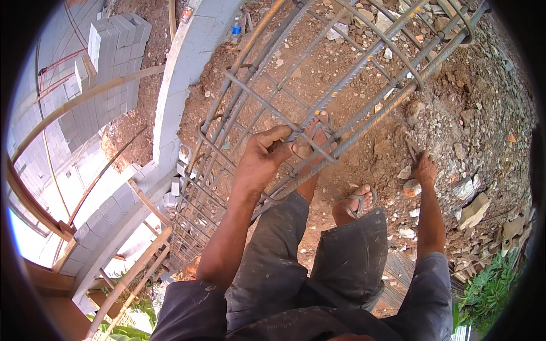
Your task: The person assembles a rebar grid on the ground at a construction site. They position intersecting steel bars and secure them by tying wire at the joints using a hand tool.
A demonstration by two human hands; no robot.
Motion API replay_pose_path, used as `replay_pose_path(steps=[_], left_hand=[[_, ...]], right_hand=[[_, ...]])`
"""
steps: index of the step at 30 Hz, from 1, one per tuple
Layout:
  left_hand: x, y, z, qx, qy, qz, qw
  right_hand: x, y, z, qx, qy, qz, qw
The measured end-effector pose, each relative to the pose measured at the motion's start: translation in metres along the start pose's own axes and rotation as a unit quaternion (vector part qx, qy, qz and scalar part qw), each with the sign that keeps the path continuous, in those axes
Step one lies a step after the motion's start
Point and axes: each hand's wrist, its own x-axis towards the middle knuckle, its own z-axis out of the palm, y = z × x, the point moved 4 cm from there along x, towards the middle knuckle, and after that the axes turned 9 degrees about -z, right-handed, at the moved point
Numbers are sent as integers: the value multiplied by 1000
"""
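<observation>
A long steel rebar cage [369, 55] of ribbed bars and square stirrups runs from the upper right down to the lower left. My left hand [267, 152] is closed on a rebar of this cage, thumb and fingers pinching it near a stirrup crossing. Off to the right of the cage, my right hand [425, 170] hangs low above the ground. It is closed around a thin dark metal tool [412, 151], whose tip points up and left; its exact kind is too small to tell. My feet in flip-flops [359, 200] stand beside and beneath the cage.
A grey block wall [190, 68] curves along the left, with stacked grey blocks [116, 54] behind it. Wooden poles [136, 278] lean at lower left. Rubble and stones [474, 211] cover the right side, above green plants [495, 290]. A plastic bottle [236, 27] stands near the wall.
</observation>
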Motion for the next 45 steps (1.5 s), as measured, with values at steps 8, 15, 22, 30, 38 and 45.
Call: replay_pose_path(steps=[8, 15, 22, 30, 38, 45], left_hand=[[0, -3, 4, -5, 18, 14, 1000], [-8, -25, 20, -78, 120, 22, 990], [-3, 2, 6, -41, 61, -13, 997], [5, -9, 15, -85, 3, -15, 996], [0, -6, 12, -131, 36, -8, 991], [4, -9, 25, -98, 40, 29, 994]], right_hand=[[-63, -4, -77, 165, -20, -53, 985], [-213, -134, -333, 92, -140, -159, 973], [-198, -256, -395, -203, -73, -300, 929], [-183, -302, -413, -216, -291, -185, 914], [-192, -339, -411, -550, -196, -282, 762], [-173, -320, -433, -381, -273, -234, 852]])
